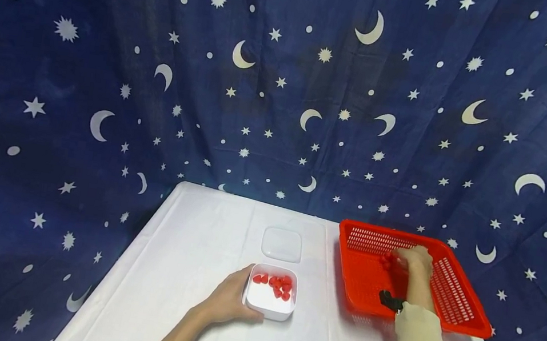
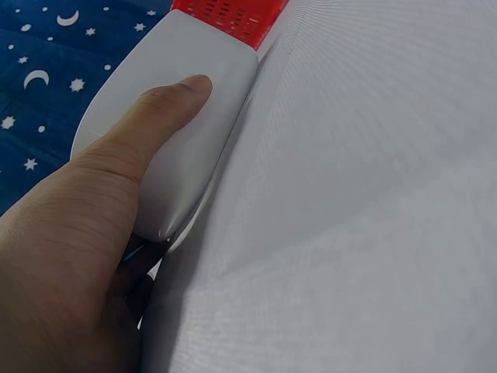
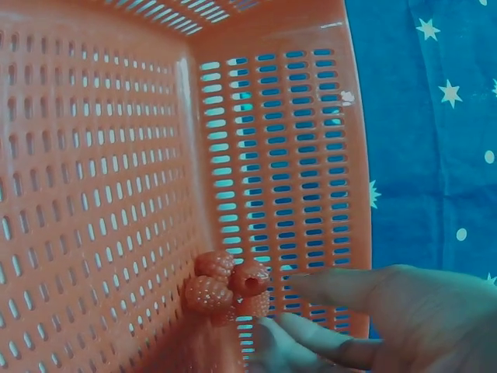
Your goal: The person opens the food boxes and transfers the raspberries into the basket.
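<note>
My left hand (image 1: pixel 229 300) grips a small white square container (image 1: pixel 267 312) by its left side. The left wrist view shows the thumb lying along the container's wall (image 2: pixel 186 140). Several red raspberries (image 1: pixel 284 285) sit inside it, most toward the back and right. My right hand (image 1: pixel 418 260) reaches down into a red perforated plastic basket (image 1: pixel 359 282). In the right wrist view, its fingers (image 3: pixel 334 287) are extended close beside a small cluster of raspberries (image 3: pixel 210 294) in the basket's corner, with the thumb below them.
A translucent lid (image 1: pixel 282 245) lies flat on the white tablecloth (image 1: pixel 191 240), behind the container. A dark blue curtain (image 1: pixel 281 108) with moons and stars hangs behind the table and at both sides. The basket stands at the table's right edge.
</note>
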### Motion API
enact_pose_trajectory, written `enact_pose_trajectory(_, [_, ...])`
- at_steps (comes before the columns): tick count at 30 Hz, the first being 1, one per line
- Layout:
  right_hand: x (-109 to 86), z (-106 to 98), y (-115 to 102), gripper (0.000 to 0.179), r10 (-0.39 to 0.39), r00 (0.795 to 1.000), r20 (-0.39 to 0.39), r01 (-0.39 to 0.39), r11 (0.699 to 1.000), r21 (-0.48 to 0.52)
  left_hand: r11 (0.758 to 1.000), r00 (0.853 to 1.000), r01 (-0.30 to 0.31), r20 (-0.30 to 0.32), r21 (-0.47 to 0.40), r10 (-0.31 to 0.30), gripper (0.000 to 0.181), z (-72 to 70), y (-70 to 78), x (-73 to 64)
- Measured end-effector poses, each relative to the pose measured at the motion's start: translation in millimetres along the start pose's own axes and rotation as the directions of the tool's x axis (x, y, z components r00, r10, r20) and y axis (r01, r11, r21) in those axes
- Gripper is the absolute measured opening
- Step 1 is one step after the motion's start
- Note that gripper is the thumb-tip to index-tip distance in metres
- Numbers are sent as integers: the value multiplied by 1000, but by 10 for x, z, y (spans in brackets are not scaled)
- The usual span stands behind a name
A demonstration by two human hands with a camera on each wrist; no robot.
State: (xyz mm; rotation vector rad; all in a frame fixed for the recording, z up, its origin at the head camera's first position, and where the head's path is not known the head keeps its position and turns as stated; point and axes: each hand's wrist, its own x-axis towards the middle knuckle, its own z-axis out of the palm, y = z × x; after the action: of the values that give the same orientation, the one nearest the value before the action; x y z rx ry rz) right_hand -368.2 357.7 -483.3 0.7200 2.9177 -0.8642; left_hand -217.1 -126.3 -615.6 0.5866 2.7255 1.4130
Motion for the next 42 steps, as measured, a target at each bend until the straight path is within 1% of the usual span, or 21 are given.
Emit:
enact_pose_trajectory(1, [-4,-13,-10,52,-9,1000,-9,9,1000,0,1000,1000,2,2,1,-2,127,0,-4,-1])
enact_pose_trajectory(5, [-36,-88,-77,44,-33,999,-27,34,999,30,1000,1000,0,2,9,0,125,2,-20,-1])
enact_pose_trajectory(8, [-79,-177,-167,40,-41,999,-30,43,997,63,1000,1000,2,-1,9,-2,125,7,-20,2])
enact_pose_trajectory(12, [-172,-305,-328,40,-79,995,-59,84,992,89,1000,1000,9,1,2,-9,127,6,-8,10])
enact_pose_trajectory(16, [-319,-382,-544,47,-151,986,-76,158,982,102,1000,1000,20,6,16,-20,130,7,0,-2])
enact_pose_trajectory(19, [-469,-403,-758,47,-240,967,-89,249,963,107,1000,1000,15,-1,13,-15,128,-2,1,7])
enact_pose_trajectory(21, [-592,-400,-894,44,-312,943,-118,325,939,109,1000,1000,8,-1,9,-8,125,-3,1,21])
enact_pose_trajectory(23, [-728,-377,-1021,41,-383,912,-147,400,910,110,1000,1000,-11,-3,-3,11,121,1,-2,38])
enact_pose_trajectory(26, [-917,-309,-1192,36,-485,855,-184,508,853,117,1000,1000,-31,-6,-4,31,117,10,-13,48])
enact_pose_trajectory(28, [-1035,-237,-1298,33,-537,818,-204,566,815,125,999,999,-46,-10,-8,46,115,7,-20,49])
enact_pose_trajectory(31, [-1211,-70,-1430,26,-613,750,-248,654,743,141,998,998,-57,-9,-12,57,113,5,-31,46])
enact_pose_trajectory(33, [-1337,90,-1493,23,-663,698,-269,712,684,162,998,998,-59,-6,-15,59,112,4,-34,42])
enact_pose_trajectory(35, [-1463,278,-1534,21,-717,641,-273,767,618,177,998,998,-58,-7,-9,58,112,9,-38,40])
enact_pose_trajectory(37, [-1599,461,-1559,20,-756,601,-258,799,572,185,997,997,-72,-7,-21,72,111,12,-43,47])
enact_pose_trajectory(38, [-1659,550,-1564,20,-772,585,-248,811,557,178,997,997,-78,-8,-20,78,110,13,-43,51])
enact_pose_trajectory(40, [-1777,708,-1571,19,-793,568,-221,823,550,141,996,997,-83,-11,-17,83,111,14,-42,58])
enact_pose_trajectory(42, [-1885,845,-1573,19,-804,568,-178,823,559,101,996,997,-82,-11,-18,82,113,11,-44,59])
